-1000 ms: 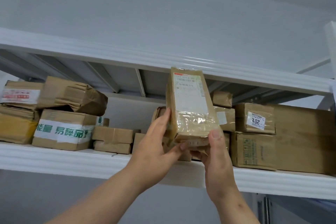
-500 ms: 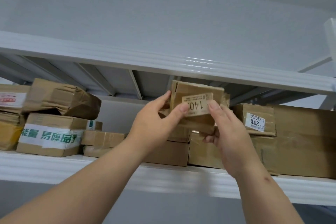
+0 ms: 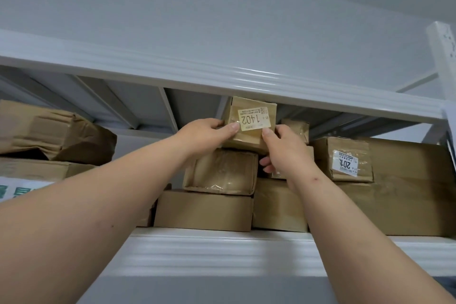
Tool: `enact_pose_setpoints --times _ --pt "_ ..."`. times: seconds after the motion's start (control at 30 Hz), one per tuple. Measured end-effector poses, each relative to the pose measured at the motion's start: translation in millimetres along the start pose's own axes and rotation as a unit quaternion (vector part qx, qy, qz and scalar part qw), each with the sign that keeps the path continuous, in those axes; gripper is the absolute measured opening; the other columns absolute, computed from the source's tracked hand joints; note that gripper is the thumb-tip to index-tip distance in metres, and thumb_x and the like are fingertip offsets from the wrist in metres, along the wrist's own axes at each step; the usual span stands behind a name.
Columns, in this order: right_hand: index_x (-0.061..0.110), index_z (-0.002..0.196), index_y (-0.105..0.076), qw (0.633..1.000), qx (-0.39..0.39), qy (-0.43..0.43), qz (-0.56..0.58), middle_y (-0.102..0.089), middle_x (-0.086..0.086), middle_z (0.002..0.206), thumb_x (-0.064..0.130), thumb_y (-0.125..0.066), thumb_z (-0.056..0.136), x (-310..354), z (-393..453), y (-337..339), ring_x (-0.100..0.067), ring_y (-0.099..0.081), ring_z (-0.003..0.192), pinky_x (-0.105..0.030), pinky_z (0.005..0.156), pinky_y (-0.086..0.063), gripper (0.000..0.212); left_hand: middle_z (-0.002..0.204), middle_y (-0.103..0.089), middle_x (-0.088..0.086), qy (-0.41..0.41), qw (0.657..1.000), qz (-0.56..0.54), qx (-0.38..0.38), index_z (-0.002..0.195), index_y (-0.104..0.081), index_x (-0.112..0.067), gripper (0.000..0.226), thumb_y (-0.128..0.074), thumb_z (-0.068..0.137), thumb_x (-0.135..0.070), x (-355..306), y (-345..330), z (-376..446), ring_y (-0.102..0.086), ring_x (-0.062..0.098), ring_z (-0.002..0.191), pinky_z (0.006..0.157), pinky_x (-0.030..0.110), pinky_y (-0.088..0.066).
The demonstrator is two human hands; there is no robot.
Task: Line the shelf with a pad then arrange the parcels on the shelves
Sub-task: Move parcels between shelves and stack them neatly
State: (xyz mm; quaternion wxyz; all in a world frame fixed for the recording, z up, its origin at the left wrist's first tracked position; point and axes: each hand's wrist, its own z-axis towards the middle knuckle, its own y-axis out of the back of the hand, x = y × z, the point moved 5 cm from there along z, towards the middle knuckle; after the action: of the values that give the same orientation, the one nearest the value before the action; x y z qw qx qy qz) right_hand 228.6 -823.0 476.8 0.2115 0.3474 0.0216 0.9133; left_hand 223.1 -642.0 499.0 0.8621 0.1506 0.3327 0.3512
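Observation:
A small brown parcel [image 3: 249,128] with a label reading 1402 lies on top of a taped parcel [image 3: 222,173], just under the upper shelf beam. My left hand [image 3: 204,134] grips its left side, thumb on the front face. My right hand [image 3: 283,148] holds its right side with the thumb at the label's lower corner. The taped parcel rests on a flat brown box [image 3: 202,210] standing on the white shelf [image 3: 222,252]. Whether a pad covers the shelf surface is hidden by the front rim.
A crumpled brown parcel [image 3: 49,133] and a box with green print [image 3: 22,180] sit at the left. A labelled parcel [image 3: 345,158] and a large carton [image 3: 407,195] fill the right. The upper shelf beam [image 3: 222,79] hangs close above. A white upright post [image 3: 444,57] stands at right.
The parcel went from upright in front of the shelf to lying end-on on top of the stack, further in. Both hands followed it inward, and the view moved closer.

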Motion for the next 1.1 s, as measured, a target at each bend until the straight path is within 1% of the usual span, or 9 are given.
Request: enact_pose_setpoints --times 0.1,0.2,0.3,0.43,0.57,0.67,0.73,0.9,1.1 --pt "0.026 0.146 -0.038 0.999 -0.03 0.018 -0.004 -0.058 0.008 0.098 0.034 -0.049 0.102 -2.8 1.4 -2.2 -0.015 -0.067 0.074 -0.027 0.057 -0.058 0.046 0.148 -0.049 -0.004 0.025 0.996 -0.078 0.019 0.146 -0.047 -0.027 0.072 -0.053 0.088 -0.068 11.1 -3.9 0.4 -0.046 0.018 0.131 0.1 0.031 -0.035" --pt "0.028 0.142 -0.038 0.992 -0.094 0.079 -0.015 -0.056 0.004 0.121 0.029 -0.059 0.097 -1.2 2.3 -1.0 -0.019 -0.065 0.096 -0.037 0.076 -0.06 0.049 0.144 -0.052 -0.005 0.039 0.994 -0.1 0.018 0.143 -0.052 -0.025 0.07 -0.052 0.088 -0.068 16.3 -8.5 0.9 -0.048 0.017 0.125 0.096 0.031 -0.035" --pt "0.024 0.133 -0.046 0.979 -0.128 0.14 -0.07 -0.056 0.002 0.122 0.021 -0.06 0.097 2.0 1.9 -3.0 -0.012 -0.056 0.103 -0.016 0.069 -0.046 0.039 0.131 -0.062 -0.002 0.028 0.999 0.036 -0.022 0.133 -0.06 -0.022 0.062 -0.044 0.093 -0.067 13.6 -9.0 9.9 -0.055 0.023 0.122 0.101 0.036 -0.042" --pt "0.021 0.135 -0.049 0.972 -0.128 0.143 -0.134 -0.053 -0.002 0.131 0.017 -0.054 0.099 -5.1 1.1 -7.6 -0.017 -0.055 0.113 -0.023 0.083 -0.044 0.037 0.134 -0.06 0.002 0.027 0.983 0.182 -0.018 0.138 -0.053 -0.02 0.06 -0.037 0.098 -0.062 2.3 -15.2 17.9 -0.052 0.027 0.125 0.108 0.049 -0.038" --pt "0.016 0.144 -0.045 0.973 -0.111 0.138 -0.15 -0.041 -0.003 0.142 0.011 -0.049 0.099 -15.2 -2.1 -6.5 -0.015 -0.05 0.117 -0.018 0.088 -0.037 0.046 0.142 -0.054 0.005 0.024 0.977 0.21 0.004 0.145 -0.045 -0.019 0.06 -0.037 0.099 -0.058 1.0 -26.4 23.2 -0.048 0.029 0.131 0.11 0.05 -0.036" --pt "0.016 0.135 -0.054 0.973 -0.119 0.162 -0.114 -0.041 0.002 0.131 0.011 -0.052 0.097 -20.1 -6.8 -2.4 -0.007 -0.047 0.11 -0.012 0.086 -0.035 0.038 0.148 -0.05 0.002 0.025 0.974 0.226 -0.005 0.149 -0.038 -0.022 0.068 -0.035 0.097 -0.064 1.7 -28.4 21.0 -0.044 0.028 0.136 0.113 0.051 -0.032" --pt "0.017 0.122 -0.059 0.968 -0.135 0.189 -0.093 -0.041 0.006 0.12 0.012 -0.055 0.095 -23.7 -12.1 1.3 -0.013 -0.054 0.104 -0.016 0.083 -0.041 0.027 0.147 -0.051 -0.001 0.018 0.969 0.245 -0.023 0.151 -0.035 -0.024 0.072 -0.032 0.094 -0.069 0.7 -27.9 15.3 -0.043 0.026 0.137 0.115 0.052 -0.027" --pt "0.022 0.099 -0.062 0.967 -0.131 0.217 -0.012 -0.051 0.012 0.098 0.009 -0.057 0.094 -31.8 -36.0 6.2 -0.007 -0.053 0.07 -0.01 0.062 -0.038 0.015 0.145 -0.051 -0.003 -0.04 0.969 0.205 -0.131 0.148 -0.038 -0.031 0.064 -0.04 0.093 -0.064 -3.6 -20.3 -10.6 -0.038 0.026 0.139 0.117 0.051 -0.019" --pt "0.026 0.09 -0.064 0.969 -0.083 0.22 0.072 -0.062 0.011 0.087 0.014 -0.059 0.091 -52.4 -79.9 -2.7 -0.006 -0.059 0.075 -0.012 0.063 -0.044 0.013 0.138 -0.049 -0.012 -0.115 0.964 0.137 -0.196 0.139 -0.048 -0.036 0.051 -0.052 0.091 -0.054 -8.6 -38.0 -61.9 -0.034 0.014 0.134 0.112 0.038 -0.015"
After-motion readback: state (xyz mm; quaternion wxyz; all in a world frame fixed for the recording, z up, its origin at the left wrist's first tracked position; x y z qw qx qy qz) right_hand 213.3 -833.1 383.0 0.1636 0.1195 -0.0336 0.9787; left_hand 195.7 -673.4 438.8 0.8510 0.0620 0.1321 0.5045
